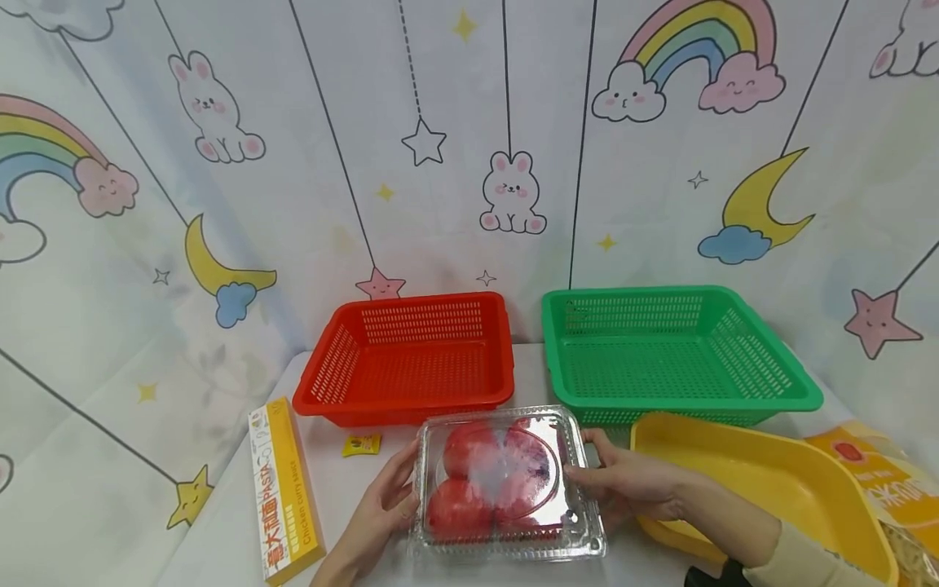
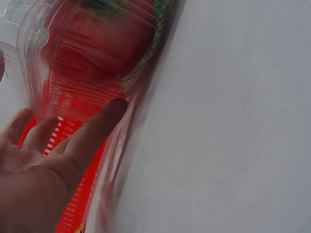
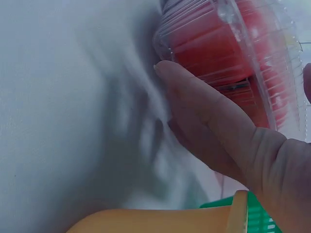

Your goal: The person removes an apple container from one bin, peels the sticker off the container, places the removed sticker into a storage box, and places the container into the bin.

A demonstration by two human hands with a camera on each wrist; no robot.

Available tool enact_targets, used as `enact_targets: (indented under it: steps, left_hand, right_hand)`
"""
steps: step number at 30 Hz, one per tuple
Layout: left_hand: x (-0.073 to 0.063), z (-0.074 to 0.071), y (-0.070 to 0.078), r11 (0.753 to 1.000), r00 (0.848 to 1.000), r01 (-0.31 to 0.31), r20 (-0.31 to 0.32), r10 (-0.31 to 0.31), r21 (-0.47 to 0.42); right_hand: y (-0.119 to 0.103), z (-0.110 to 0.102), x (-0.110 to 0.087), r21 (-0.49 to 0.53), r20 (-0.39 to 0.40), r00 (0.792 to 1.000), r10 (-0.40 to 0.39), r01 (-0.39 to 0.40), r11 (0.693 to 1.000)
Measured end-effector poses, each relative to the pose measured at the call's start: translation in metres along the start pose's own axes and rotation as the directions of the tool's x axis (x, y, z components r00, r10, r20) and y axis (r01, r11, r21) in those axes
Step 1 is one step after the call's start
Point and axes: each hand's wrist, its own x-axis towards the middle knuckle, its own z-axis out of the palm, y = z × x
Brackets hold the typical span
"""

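A clear plastic clamshell box (image 1: 506, 550) with several red tomatoes (image 1: 462, 505) inside is held level between both hands, low over the white table. My left hand (image 1: 381, 505) grips its left side; in the left wrist view the fingers (image 2: 95, 131) reach along the box's lower side wall, with a tomato (image 2: 102, 43) showing through the plastic. On the opposite side, my right hand (image 1: 631, 481) holds the box with the thumb at the lid's edge. Seen from the right wrist, the fingers (image 3: 214, 107) lie along the side and bottom edge of the box.
Behind the box stand a red basket (image 1: 425, 403) and a green basket (image 1: 689, 399). A yellow tub (image 1: 756, 489) is under the right forearm, beside an orange-yellow bag (image 1: 880, 473). At left lie a pasta box (image 1: 282, 489) and a small yellow packet (image 1: 362, 444). A printed curtain (image 1: 455, 204) hangs behind.
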Motion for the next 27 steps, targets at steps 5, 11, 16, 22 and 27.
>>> enact_targets:
  steps: [5,11,16,22,27]
  left_hand:
    - [-0.003,0.000,0.000,1.000,1.000,-0.006,0.009,0.006,0.000]
    - [-0.009,0.001,0.009,1.000,1.000,0.000,-0.023,0.000,-0.001]
    - [-0.014,0.006,0.024,1.000,0.999,0.001,-0.049,-0.001,-0.003]
    - [-0.016,0.008,0.041,0.999,0.994,-0.033,-0.099,0.035,0.023]
    - [-0.012,0.007,0.057,0.992,0.985,-0.102,-0.135,0.111,0.071]
  right_hand:
    - [0.000,0.002,-0.002,-0.002,-0.008,1.000,0.005,-0.005,1.000]
    - [-0.001,0.008,-0.006,0.008,-0.006,0.999,-0.037,0.037,0.999]
    - [-0.005,0.016,-0.009,-0.020,-0.048,0.997,-0.054,0.053,0.998]
    - [-0.017,0.027,-0.014,-0.088,-0.085,0.993,-0.083,0.075,0.993]
    - [-0.033,0.031,-0.018,-0.112,-0.113,0.986,-0.125,0.112,0.987]
